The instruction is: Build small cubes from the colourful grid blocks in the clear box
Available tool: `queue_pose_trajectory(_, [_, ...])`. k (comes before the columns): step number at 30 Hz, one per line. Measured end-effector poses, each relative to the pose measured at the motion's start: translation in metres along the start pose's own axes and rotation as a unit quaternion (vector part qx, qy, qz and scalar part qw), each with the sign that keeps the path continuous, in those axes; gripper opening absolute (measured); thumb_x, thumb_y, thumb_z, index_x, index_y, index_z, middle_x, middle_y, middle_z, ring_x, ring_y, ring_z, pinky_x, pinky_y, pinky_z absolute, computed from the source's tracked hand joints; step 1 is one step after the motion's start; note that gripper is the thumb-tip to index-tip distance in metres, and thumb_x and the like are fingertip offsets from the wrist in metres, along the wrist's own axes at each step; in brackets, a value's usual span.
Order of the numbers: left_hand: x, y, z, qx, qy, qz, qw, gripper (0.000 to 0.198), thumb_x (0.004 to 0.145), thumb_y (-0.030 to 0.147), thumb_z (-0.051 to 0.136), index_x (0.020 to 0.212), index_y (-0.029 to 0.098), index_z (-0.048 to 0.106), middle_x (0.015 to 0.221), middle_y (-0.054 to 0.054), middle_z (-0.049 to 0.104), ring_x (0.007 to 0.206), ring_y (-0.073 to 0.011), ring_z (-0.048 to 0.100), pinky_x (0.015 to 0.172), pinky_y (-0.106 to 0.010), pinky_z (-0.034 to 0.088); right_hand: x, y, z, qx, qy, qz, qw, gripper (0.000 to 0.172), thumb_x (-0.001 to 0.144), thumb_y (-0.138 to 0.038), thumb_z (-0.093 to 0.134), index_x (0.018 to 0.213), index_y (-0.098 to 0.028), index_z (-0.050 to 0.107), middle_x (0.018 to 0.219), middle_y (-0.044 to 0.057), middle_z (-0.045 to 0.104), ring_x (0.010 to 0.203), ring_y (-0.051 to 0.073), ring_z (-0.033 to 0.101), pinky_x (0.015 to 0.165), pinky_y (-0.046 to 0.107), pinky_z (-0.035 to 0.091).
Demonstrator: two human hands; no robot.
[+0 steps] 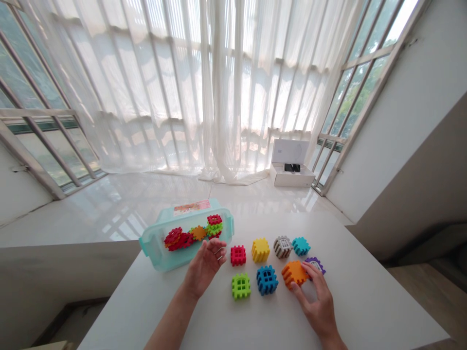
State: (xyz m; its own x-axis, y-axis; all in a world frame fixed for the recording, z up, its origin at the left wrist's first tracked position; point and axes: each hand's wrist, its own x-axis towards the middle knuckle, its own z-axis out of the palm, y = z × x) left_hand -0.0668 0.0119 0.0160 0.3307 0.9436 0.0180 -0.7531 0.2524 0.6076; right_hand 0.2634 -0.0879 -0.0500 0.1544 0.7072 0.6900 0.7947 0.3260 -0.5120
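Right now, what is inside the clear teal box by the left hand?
The clear teal plastic box holds interlocking plastic blocks: red ones, an orange one and a green one. Lower blocks are covered, so their number is unknown.

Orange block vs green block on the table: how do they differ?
The orange block is under the right hand, while the green block sits untouched. The orange block lies turned at an angle; the green block sits nearly square. The green block shows window-like openings; the orange block's visible face looks ridged. Both are notched plastic blocks on the table.
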Motion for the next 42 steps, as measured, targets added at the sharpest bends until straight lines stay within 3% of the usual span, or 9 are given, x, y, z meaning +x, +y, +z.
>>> queue_pose_trajectory(4, [0.003,0.002,-0.001,0.131,0.067,0.059,0.987,0.031,0.081,0.049,0.074,0.084,0.018,0.071,0.088,-0.004,0.072,0.072,-0.0145,0.061,0.067,-0.027,0.051,-0.002,-0.005,-0.004,0.014,0.026,0.01,1.0,0.048,0.088,-0.039,0.068,0.13,-0.019,0.057,0.129,0.017,0.06,0.116,0.035,0.06,0.088,0.053,0.057])
queue_pose_trajectory(6, [0.006,0.003,-0.006,0.278,0.138,0.125,0.942,0.029,0.079,0.046,0.075,0.076,0.018,0.07,0.08,-0.003,0.07,0.069,-0.0155,0.058,0.065,-0.026,0.047,-0.001,-0.009,-0.006,0.025,0.057,0.01,0.998,0.046,0.09,-0.037,0.066,0.13,-0.019,0.056,0.128,0.017,0.06,0.114,0.034,0.061,0.085,0.051,0.058])
queue_pose_trajectory(8, [0.009,0.006,-0.012,0.403,0.208,0.183,0.872,0.023,0.076,0.04,0.078,0.071,0.019,0.069,0.072,-0.002,0.067,0.068,-0.0167,0.056,0.066,-0.026,0.043,0.003,-0.014,-0.007,0.034,0.09,0.004,0.995,0.042,0.091,-0.037,0.064,0.128,-0.019,0.057,0.125,0.017,0.061,0.111,0.033,0.062,0.087,0.053,0.056])
queue_pose_trajectory(11, [0.011,0.012,-0.023,0.499,0.28,0.227,0.788,0.015,0.075,0.033,0.078,0.073,0.022,0.068,0.073,-0.001,0.066,0.069,-0.0188,0.055,0.067,-0.029,0.041,0.023,-0.027,-0.004,0.063,0.126,-0.036,0.989,0.037,0.092,-0.038,0.061,0.124,-0.019,0.058,0.118,0.015,0.063,0.109,0.033,0.063,0.09,0.054,0.054])
queue_pose_trajectory(17, [0.007,0.023,-0.035,0.577,0.32,0.194,0.726,0.012,0.074,0.03,0.077,0.08,0.024,0.068,0.074,-0.002,0.066,0.064,-0.0209,0.053,0.063,-0.031,0.035,0.093,-0.071,0.017,0.129,0.109,-0.185,0.968,0.029,0.097,-0.034,0.05,0.123,-0.021,0.058,0.107,0.013,0.066,0.099,0.028,0.067,0.081,0.046,0.058])
queue_pose_trajectory(22, [0.004,0.022,-0.044,0.568,0.322,0.182,0.736,0.019,0.074,0.029,0.076,0.092,0.028,0.071,0.087,-0.006,0.07,0.082,-0.028,0.062,0.068,-0.03,0.038,0.107,-0.089,0.035,0.159,0.062,-0.257,0.951,0.032,0.099,-0.032,0.047,0.128,-0.02,0.056,0.104,0.013,0.067,0.096,0.027,0.067,0.078,0.044,0.058])
queue_pose_trajectory(31, [0.01,0.018,-0.05,0.563,0.298,0.183,0.749,0.028,0.07,0.033,0.077,0.098,0.029,0.075,0.113,-0.01,0.073,0.111,-0.0363,0.061,0.076,-0.032,0.041,0.092,-0.086,0.041,0.156,0.029,-0.257,0.953,0.034,0.095,-0.021,0.051,0.129,-0.019,0.056,0.103,0.013,0.069,0.095,0.026,0.067,0.079,0.043,0.058])
queue_pose_trajectory(36, [0.012,0.018,-0.051,0.582,0.29,0.177,0.739,0.033,0.068,0.03,0.078,0.102,0.029,0.075,0.11,-0.01,0.073,0.103,-0.0348,0.063,0.077,-0.032,0.039,0.089,-0.088,0.04,0.159,0.023,-0.253,0.954,0.035,0.093,-0.015,0.051,0.128,-0.02,0.056,0.101,0.012,0.07,0.093,0.025,0.068,0.078,0.043,0.059])
queue_pose_trajectory(42, [0.012,0.019,-0.05,0.6,0.295,0.221,0.71,0.026,0.073,0.031,0.074,0.098,0.027,0.074,0.098,-0.005,0.073,0.075,-0.0231,0.061,0.074,-0.031,0.042,0.088,-0.091,0.042,0.165,0.017,-0.244,0.956,0.035,0.091,-0.011,0.053,0.124,-0.02,0.058,0.099,0.012,0.071,0.091,0.025,0.069,0.079,0.042,0.059])
